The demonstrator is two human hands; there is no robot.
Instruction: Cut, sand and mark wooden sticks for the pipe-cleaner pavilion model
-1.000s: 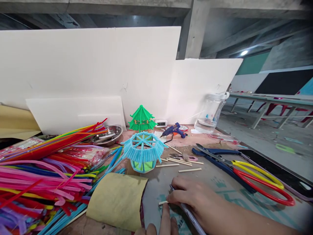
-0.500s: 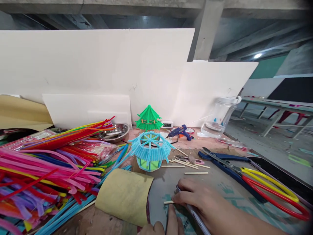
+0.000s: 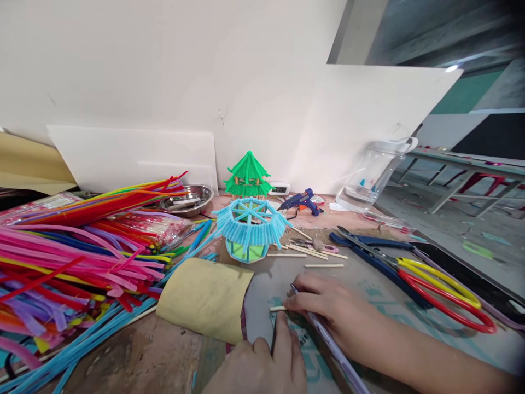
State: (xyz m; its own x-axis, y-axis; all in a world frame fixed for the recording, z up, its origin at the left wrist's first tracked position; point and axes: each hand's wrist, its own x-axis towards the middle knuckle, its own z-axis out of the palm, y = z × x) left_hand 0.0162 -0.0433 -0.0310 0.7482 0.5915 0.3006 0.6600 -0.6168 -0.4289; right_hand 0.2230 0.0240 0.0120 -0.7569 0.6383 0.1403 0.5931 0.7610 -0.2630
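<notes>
My right hand (image 3: 324, 301) is closed round a slim, pen-like tool (image 3: 336, 353) with a pointed tip. Its fingertips also meet a short wooden stick (image 3: 278, 309) on the grey board (image 3: 369, 328). From below, my left hand (image 3: 262, 361) reaches its index finger up to the same stick. A thin dark strip (image 3: 273, 336) shows between that finger and the curled ones; what it is I cannot make out. Left of the hands lies a curved piece of yellowish sandpaper (image 3: 205, 298). Beyond stands a small model with a blue pipe-cleaner roof (image 3: 251, 224).
Bundles of coloured pipe cleaners (image 3: 77, 262) fill the left side. A green-roofed model (image 3: 249, 175), a metal bowl (image 3: 191, 200), a glue gun (image 3: 302, 202) and a water jug (image 3: 373, 175) stand behind. Several loose sticks (image 3: 307, 250) and red-yellow-handled shears (image 3: 443, 295) lie right.
The camera has tilted down, so the scene sits higher and more of my left hand shows. Both hands stay at the short stick, with the pen-like tool still in my right hand.
</notes>
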